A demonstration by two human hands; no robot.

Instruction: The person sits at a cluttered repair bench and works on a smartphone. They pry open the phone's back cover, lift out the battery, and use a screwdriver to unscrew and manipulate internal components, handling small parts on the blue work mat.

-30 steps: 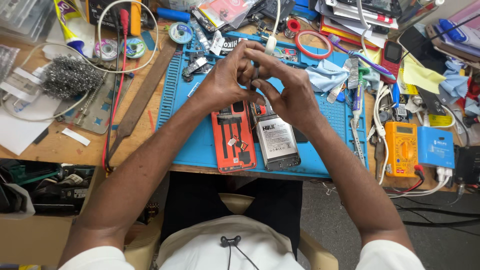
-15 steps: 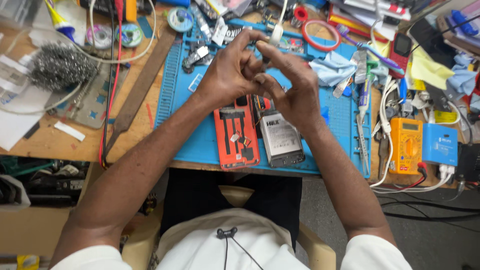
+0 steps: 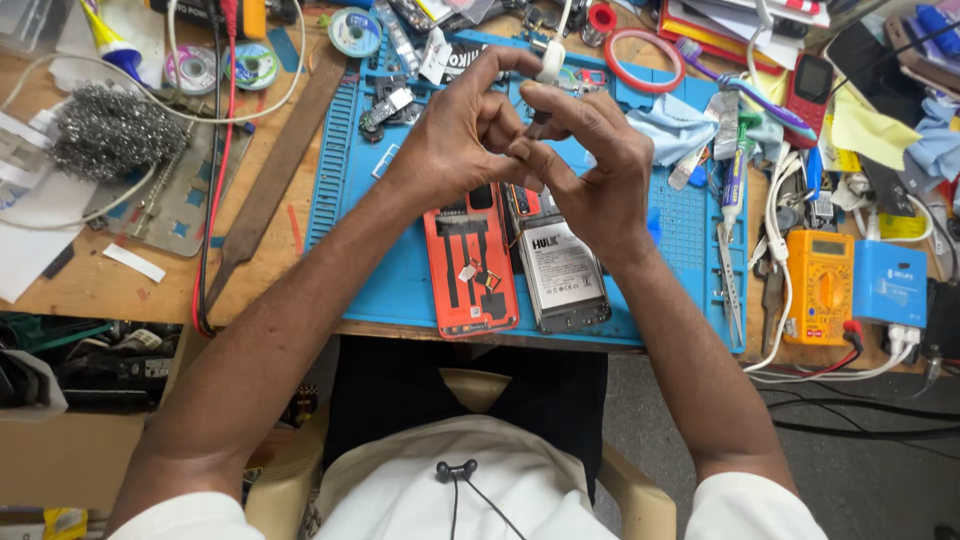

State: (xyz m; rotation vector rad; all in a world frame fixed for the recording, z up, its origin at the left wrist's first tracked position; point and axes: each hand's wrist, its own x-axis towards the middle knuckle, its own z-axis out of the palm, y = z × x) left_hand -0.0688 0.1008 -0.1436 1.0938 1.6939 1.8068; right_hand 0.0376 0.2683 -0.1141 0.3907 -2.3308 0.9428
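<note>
Your left hand (image 3: 455, 135) and right hand (image 3: 590, 170) pinch together on a small dark part (image 3: 537, 124), too small to identify, above the opened phone (image 3: 560, 270) and orange back cover (image 3: 470, 262); a slip could drop it into the clutter.

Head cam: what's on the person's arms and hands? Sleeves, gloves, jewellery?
Both arms are bare from short white sleeves down. The left hand and right hand wear no gloves, and no rings, watch or bands show. Black earphone cords hang at the white shirt's chest.
</note>
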